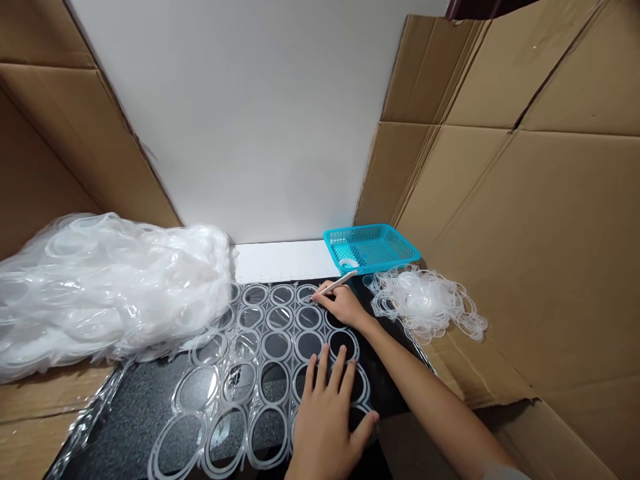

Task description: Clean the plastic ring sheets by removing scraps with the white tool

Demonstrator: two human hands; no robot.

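A clear plastic sheet (250,360) die-cut into rows of rings lies on a dark mat (135,407). My left hand (327,420) rests flat on the sheet's near right part, fingers spread. My right hand (343,305) is closed in a pinch on a thin wooden stick (337,285), whose tip touches a ring at the sheet's far right. A few cells near that hand look dark, with no clear disc in them.
A big heap of clear plastic sheets (100,287) lies at the left. A pile of loose clear rings (425,303) sits right of the mat, behind it a turquoise basket (373,248). Cardboard walls (525,233) stand on both sides, a white board (260,133) behind.
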